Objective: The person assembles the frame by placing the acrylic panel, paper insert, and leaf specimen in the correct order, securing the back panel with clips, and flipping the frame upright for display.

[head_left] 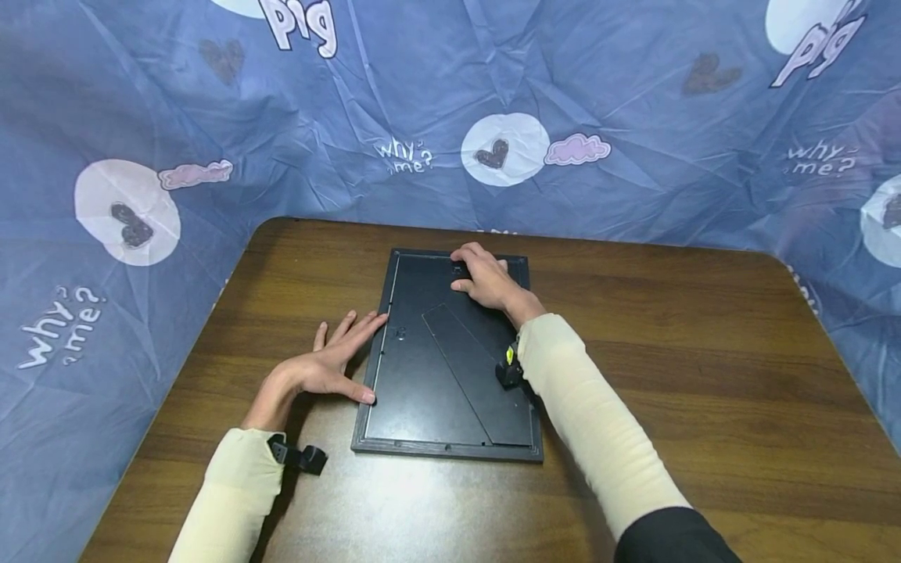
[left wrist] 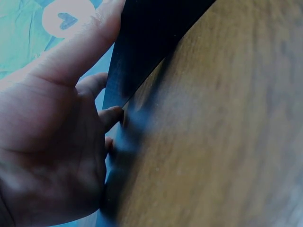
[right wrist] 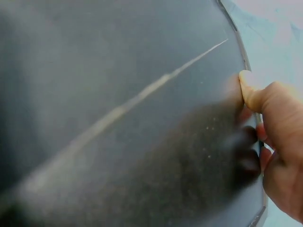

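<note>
A black picture frame lies face down on the table, its backing board and fold-flat stand showing. My left hand is spread along the frame's left side, with thumb and fingertips touching the edge. In the left wrist view the thumb reaches along the dark frame. My right hand grips at the top edge, fingers bent over the rim and thumb on the backing beside a small metal hanger. The right wrist view has this hand at the board's far edge.
The brown wooden table extends to both sides of the frame. A blue printed cloth hangs behind it and at the sides. Each wrist wears a small black camera, such as the left one. A second hanger sits on the backing's left side.
</note>
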Tool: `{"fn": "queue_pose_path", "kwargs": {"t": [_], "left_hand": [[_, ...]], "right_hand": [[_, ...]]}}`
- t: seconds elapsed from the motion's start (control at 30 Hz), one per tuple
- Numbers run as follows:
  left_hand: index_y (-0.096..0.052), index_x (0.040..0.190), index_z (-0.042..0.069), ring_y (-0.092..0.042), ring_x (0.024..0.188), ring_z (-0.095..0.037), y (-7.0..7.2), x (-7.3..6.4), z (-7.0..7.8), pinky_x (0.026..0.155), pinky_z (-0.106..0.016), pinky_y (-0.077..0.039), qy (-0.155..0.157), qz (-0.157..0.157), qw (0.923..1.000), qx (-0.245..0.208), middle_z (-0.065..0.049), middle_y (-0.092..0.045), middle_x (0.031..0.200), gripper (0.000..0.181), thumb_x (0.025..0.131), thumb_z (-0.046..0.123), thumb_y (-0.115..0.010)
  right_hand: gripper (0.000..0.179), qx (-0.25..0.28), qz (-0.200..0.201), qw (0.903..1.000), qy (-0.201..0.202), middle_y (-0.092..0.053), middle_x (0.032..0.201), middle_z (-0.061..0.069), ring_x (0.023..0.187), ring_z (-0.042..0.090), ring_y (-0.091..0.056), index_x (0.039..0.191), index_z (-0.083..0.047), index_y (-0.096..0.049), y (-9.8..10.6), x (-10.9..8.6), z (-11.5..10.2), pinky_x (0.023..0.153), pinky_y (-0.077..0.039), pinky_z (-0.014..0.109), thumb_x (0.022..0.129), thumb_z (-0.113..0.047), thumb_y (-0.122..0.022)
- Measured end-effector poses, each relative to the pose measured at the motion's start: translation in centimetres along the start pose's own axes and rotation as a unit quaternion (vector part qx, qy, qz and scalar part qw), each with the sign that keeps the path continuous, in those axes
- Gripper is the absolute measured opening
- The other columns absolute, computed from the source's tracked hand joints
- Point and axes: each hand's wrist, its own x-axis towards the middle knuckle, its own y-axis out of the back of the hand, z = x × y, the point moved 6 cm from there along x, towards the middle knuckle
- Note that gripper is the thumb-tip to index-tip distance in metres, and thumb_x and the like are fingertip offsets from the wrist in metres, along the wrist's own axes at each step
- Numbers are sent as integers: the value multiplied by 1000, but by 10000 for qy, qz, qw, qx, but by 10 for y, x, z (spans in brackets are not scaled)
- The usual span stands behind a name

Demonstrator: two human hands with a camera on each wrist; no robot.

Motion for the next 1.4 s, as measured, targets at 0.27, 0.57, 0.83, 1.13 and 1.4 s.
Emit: {"fn": "queue_pose_path", "kwargs": {"t": [0.27,0.57,0.83,1.13,1.4], "left_hand": [[-5,163,25,17,155,-44,1,0,0,112,-73,19,33,-25,10000,30,-16,3,171,125,71,57,-84],[-5,163,25,17,155,-44,-3,-1,-2,112,-73,20,64,12,10000,-35,-15,2,171,125,71,57,-84],[-4,163,26,19,155,-43,0,0,-1,112,-72,21,80,-29,10000,31,-15,3,171,125,71,57,-84],[-5,163,24,18,155,-44,-1,1,0,112,-73,20,47,-44,10000,16,-16,3,171,126,70,58,-84],[-5,163,23,17,155,-44,0,0,1,112,-73,20,-1,-26,10000,-45,-16,2,171,127,70,59,-84]], "right_hand": [[51,14,81,10000,-41,-43,151,10,143,26,-41,141,-9,-48,1,3,-2,102,-36,56,97,-25,-66],[49,104,50,9999,-45,-43,151,9,142,26,-42,140,-9,-49,-1,2,-3,102,-34,56,97,-25,-66],[48,117,79,9998,-118,-44,148,9,139,26,-44,139,-10,-49,0,3,-2,102,-34,55,97,-25,-66],[47,208,163,9996,-130,-45,147,9,136,28,-47,138,-10,-51,0,1,-2,101,-34,54,96,-24,-67],[46,127,181,9996,-178,-45,146,9,137,27,-47,137,-11,-51,1,1,-5,101,-34,53,96,-24,-67]]}}
